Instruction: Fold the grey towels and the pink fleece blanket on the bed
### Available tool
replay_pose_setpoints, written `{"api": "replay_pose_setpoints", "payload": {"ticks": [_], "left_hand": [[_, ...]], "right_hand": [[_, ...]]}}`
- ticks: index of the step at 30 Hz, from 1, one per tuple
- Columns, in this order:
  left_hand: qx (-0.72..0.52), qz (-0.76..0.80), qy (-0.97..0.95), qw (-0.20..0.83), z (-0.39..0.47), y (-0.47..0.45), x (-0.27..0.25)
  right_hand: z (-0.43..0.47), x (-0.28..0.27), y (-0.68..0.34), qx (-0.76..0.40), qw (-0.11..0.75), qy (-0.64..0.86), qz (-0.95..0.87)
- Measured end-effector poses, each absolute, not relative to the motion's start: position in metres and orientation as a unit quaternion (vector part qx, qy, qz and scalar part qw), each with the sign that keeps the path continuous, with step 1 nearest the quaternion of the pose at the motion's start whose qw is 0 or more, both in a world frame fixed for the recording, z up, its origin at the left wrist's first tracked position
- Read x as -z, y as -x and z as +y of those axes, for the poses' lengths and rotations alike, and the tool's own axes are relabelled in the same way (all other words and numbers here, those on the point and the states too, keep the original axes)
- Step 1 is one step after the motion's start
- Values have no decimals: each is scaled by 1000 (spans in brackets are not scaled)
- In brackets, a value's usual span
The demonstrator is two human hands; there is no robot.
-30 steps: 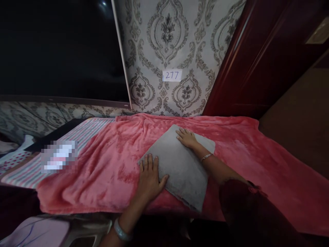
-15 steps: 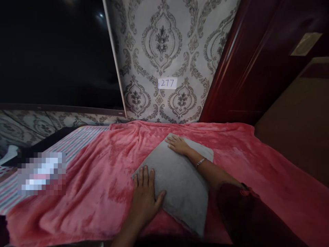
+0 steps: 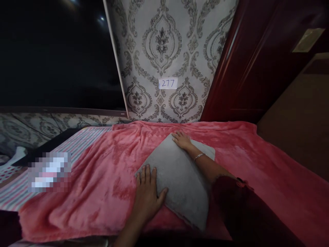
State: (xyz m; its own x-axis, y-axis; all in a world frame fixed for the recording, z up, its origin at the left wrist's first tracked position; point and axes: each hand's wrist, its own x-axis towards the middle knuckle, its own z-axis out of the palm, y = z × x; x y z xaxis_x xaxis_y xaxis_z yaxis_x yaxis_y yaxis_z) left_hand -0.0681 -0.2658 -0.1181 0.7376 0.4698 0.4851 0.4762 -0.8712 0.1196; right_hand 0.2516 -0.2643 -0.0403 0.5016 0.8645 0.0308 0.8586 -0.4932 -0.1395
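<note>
A grey folded cloth [image 3: 177, 175] lies flat on a pink plush blanket [image 3: 110, 192]. Its outline is angular, with one corner pointing at the wall and another to the left. My left hand [image 3: 149, 195] rests flat on its left corner, fingers stretched out and thumb apart. At the far corner my right hand [image 3: 182, 140] lies on the cloth with its fingers spread. My right forearm, with a bracelet at the wrist, crosses the cloth and hides part of its right side.
A striped cloth [image 3: 88, 135] shows under the blanket at the left, with a blurred-out item [image 3: 50, 171] near it. A large black screen [image 3: 59, 61] stands at the back left. A dark red door panel [image 3: 239, 68] rises at the right. A paper label [image 3: 168, 83] marked 277 is on the wall.
The view has shifted slightly. My right hand has slid a little toward the far corner of the cloth; my left hand stays at the left corner.
</note>
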Motion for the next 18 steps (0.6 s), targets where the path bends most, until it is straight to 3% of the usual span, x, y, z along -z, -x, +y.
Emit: {"api": "replay_pose_setpoints", "payload": {"ticks": [6, 13, 18], "left_hand": [[251, -264, 932, -5, -268, 66, 113], [218, -272, 937, -13, -272, 67, 101], [239, -302, 923, -23, -274, 66, 103]], "right_hand": [[-269, 43, -193, -39, 41, 747, -663], [-266, 28, -202, -51, 33, 827, -559], [-284, 38, -156, -49, 44, 728, -682]]}}
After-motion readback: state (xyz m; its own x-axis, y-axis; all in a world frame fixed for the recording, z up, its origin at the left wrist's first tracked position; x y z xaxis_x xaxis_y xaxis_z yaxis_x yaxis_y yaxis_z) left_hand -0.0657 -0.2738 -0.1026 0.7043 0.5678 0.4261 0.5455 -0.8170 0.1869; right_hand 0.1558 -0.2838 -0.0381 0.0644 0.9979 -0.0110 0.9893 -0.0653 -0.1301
